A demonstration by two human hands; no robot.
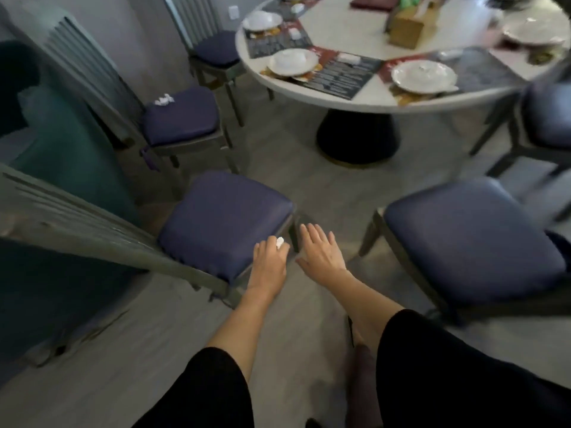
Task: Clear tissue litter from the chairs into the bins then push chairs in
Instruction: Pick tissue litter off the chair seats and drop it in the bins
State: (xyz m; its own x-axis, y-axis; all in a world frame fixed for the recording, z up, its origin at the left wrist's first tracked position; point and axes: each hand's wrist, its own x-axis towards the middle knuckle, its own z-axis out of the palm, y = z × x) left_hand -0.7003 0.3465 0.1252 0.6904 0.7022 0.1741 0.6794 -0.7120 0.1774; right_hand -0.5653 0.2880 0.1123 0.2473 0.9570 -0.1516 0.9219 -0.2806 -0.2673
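Note:
My left hand (269, 261) rests over the front corner of the nearest blue-cushioned chair (222, 217) and is closed on a small white tissue scrap (279, 242) that pokes out between the fingers. My right hand (319, 253) hovers just right of that chair's corner, fingers spread, holding nothing. A crumpled white tissue (164, 100) lies on the cushion of the second chair (180, 118), farther back on the left. Another blue chair (469, 242) stands to my right with a bare seat.
A round white table (355, 35) set with plates, menus and a brown tissue box (409, 27) stands behind on a dark pedestal (357, 137). More chairs ring it at the back and far right. A teal-draped shape (61, 143) fills the left side. Grey floor lies between the chairs.

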